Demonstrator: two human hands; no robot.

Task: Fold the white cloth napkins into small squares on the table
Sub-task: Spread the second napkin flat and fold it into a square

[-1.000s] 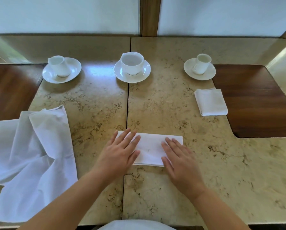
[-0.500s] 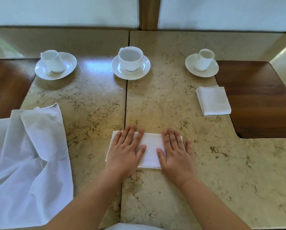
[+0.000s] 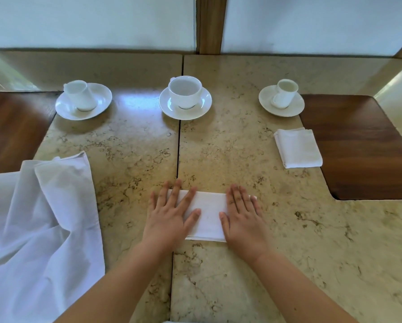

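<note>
**One napkin squared, one under the palms, one waiting**

Head view: the left hand [image 3: 169,215] and right hand [image 3: 242,217] lie flat with straight fingers, pressing the half-folded napkin [image 3: 207,215] on the stone table [image 3: 288,252] — grasping nothing. A finished folded square [image 3: 297,148] lies to the right; a loose unfolded napkin [image 3: 41,224] waits at left — roughly halfway, I judge. No readable writing or brands appear anywhere.

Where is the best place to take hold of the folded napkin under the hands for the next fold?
Probably its right short end, from the right: the half-folded napkin lies as a flat strip across the table, and the right hand already presses there while the left hand pins the other end.
</note>
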